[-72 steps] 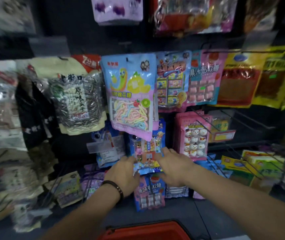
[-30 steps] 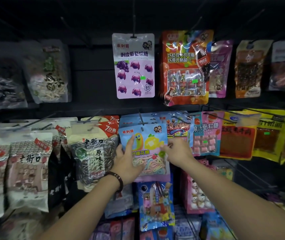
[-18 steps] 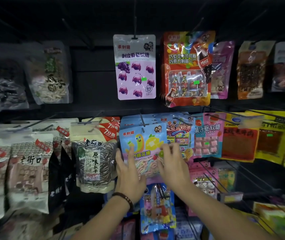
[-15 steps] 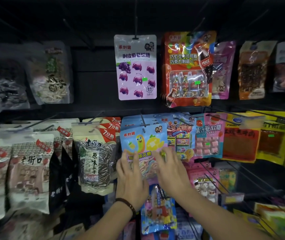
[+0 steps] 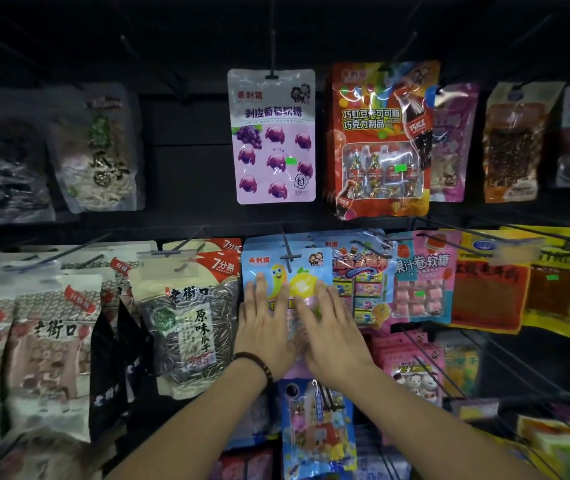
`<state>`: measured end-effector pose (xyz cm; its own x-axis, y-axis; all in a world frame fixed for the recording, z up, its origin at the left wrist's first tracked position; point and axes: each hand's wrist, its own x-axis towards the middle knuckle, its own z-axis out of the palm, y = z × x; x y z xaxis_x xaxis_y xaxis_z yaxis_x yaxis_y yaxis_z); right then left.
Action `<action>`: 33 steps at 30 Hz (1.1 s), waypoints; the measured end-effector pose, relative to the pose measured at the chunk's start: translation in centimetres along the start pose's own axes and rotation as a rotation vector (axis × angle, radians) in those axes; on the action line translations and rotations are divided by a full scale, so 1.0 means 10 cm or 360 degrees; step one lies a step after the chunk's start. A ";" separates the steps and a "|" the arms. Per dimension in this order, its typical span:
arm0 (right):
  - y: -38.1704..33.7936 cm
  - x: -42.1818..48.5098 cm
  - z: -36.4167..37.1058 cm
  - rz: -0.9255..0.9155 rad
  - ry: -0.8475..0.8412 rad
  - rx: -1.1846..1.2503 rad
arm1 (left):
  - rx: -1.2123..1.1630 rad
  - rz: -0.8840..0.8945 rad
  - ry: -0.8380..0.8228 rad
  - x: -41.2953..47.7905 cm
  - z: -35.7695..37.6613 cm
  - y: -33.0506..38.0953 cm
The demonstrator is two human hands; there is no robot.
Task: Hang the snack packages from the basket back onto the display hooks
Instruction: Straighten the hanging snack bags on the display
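Note:
A light blue cotton-candy gummy package hangs on a black display hook in the middle row, with more of the same behind it. My left hand lies flat on its lower left, fingers spread. My right hand lies flat on its lower right, fingers spread. Both palms press against the front of the bag and grip nothing. The basket is out of view.
A sunflower seed bag hangs just left, a blue toy-candy pack and pink roll-candy pack just right. A purple grape gummy bag and red chocolate pack hang above. Bare black hooks jut out at lower right.
Both hands slid down the blue package from its upper edges and now lie flat on its lower half. The view rose from the lower rows and the red basket.

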<state>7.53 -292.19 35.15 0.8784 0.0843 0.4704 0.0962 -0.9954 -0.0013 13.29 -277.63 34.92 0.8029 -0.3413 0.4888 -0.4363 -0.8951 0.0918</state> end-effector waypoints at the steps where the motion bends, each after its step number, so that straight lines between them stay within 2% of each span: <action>1: 0.01 0.04 -0.01 0.0005 -0.0006 0.0026 | -0.0012 -0.0003 -0.0009 0.04 -0.01 0.00; 12: 0.04 0.15 -0.14 0.0005 -0.0115 0.0076 | -0.0130 0.0030 -0.0093 0.02 -0.21 0.02; 18: -0.07 0.08 -0.18 -0.0009 -0.0031 0.0040 | -0.0069 0.0157 0.0117 -0.32 -0.52 0.02; 21: -0.25 0.01 -0.21 -0.0122 -0.0001 0.0045 | -0.0059 0.0013 0.0386 -0.57 -0.65 -0.27; 23: -0.42 -0.01 -0.23 -0.0212 0.0013 0.0078 | -0.0043 -0.0130 0.0458 -0.74 -0.67 -0.52; 26: -0.73 0.01 -0.26 -0.0360 0.0055 0.0095 | 0.0130 -0.0281 0.0393 -0.91 -0.65 -0.86; 29: -1.03 0.10 -0.25 -0.0511 0.0144 0.0086 | 0.0217 -0.0239 0.0259 -0.95 -0.60 -1.08; 33: -1.31 0.23 -0.14 -0.0496 0.0109 0.0063 | 0.0170 -0.0280 0.0137 -0.89 -0.54 -1.23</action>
<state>7.68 -279.00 37.48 0.7705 0.3801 0.5117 0.3748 -0.9195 0.1186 9.31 -261.98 34.15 0.8232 -0.1552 0.5462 -0.2433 -0.9655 0.0923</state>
